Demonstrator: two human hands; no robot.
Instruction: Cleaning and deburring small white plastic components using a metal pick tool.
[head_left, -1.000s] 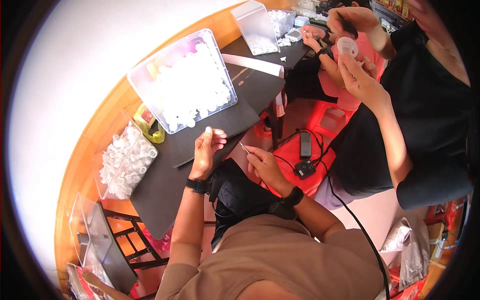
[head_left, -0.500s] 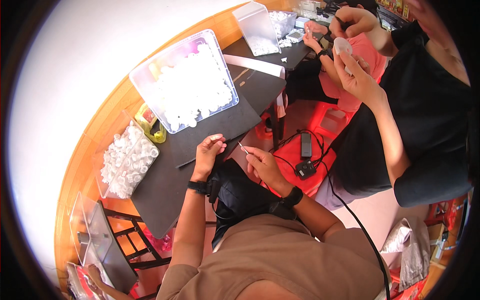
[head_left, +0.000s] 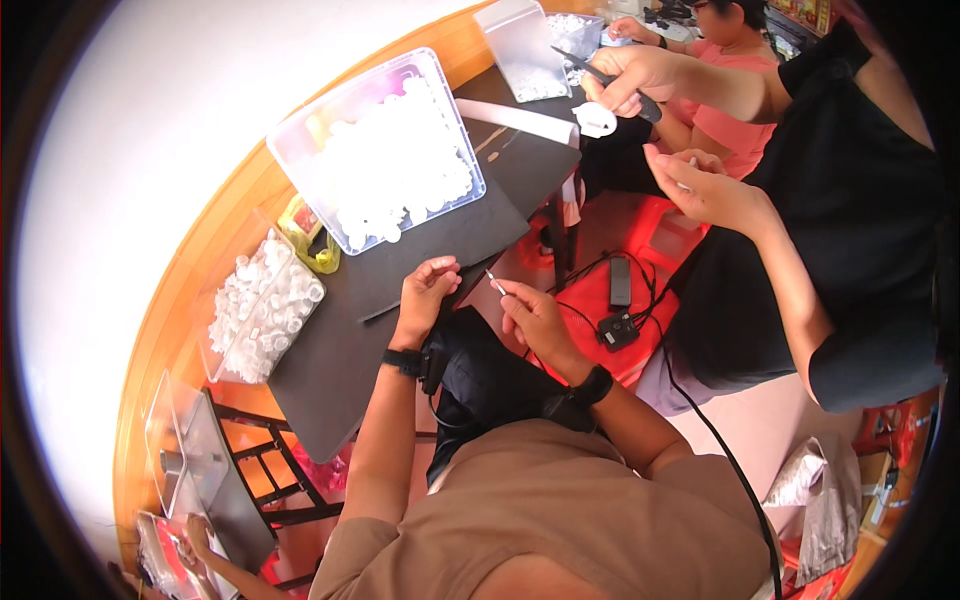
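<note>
My left hand (head_left: 429, 293) is raised over the near edge of the dark table, thumb and fingertips pinched together. Whatever may be between them is too small to make out. Just to its right, my right hand (head_left: 534, 318) grips a thin pointed metal tool (head_left: 495, 282) between thumb and fingers, its tip toward my left hand but apart from it. Beyond both hands a clear plastic bin (head_left: 362, 247) full of small white plastic parts (head_left: 395, 165) rests tilted on a black mat (head_left: 440, 262).
A second clear box (head_left: 262, 375) of whitish plastic caps stands at the left, beside a yellow bag (head_left: 322, 258). Right of me a person in black (head_left: 800, 260) holds a black-handled pointed tool (head_left: 650, 108). A red stool (head_left: 590, 295) bears black devices and cables (head_left: 618, 330).
My hands stay almost in place, the view shifting slightly. The person in black has lowered the raised hands and now shows a black-handled tool and a white part.
</note>
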